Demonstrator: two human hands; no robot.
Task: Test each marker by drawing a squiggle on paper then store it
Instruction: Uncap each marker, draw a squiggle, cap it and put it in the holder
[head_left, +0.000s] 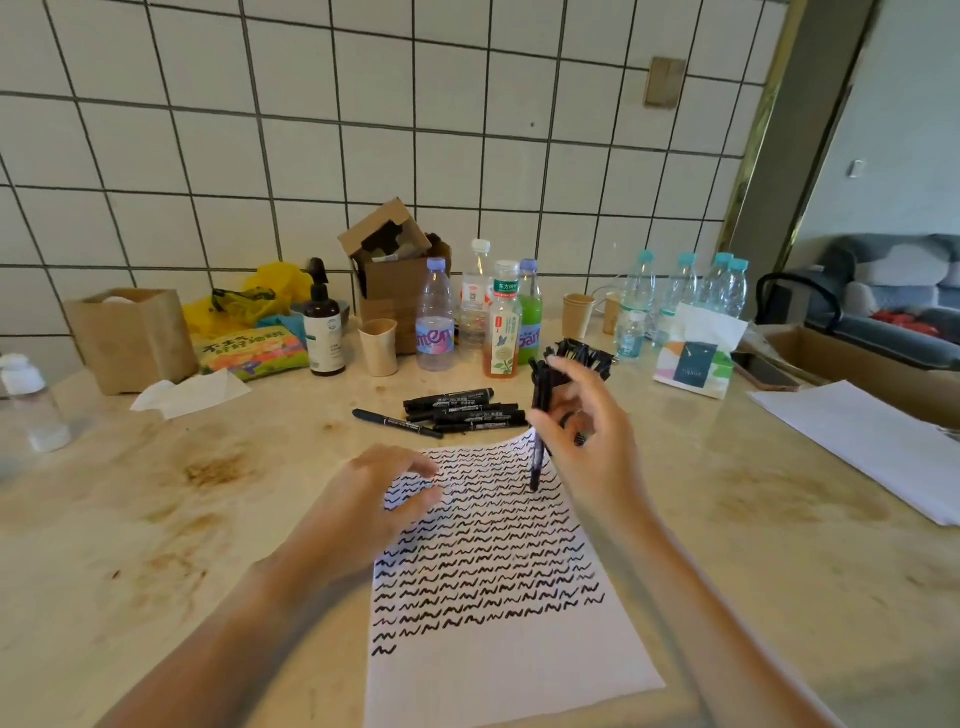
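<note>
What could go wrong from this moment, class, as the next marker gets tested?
1. The right hand holds the marker above already filled rows of the paper; a new squiggle could overlap old ones.
2. The left hand rests on inked squiggles and might smudge them.

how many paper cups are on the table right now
3. One paper cup stands beside the pump bottle; two stand right of the drink bottles, one in front, the other partly hidden behind water bottles. More may be hidden.
</note>
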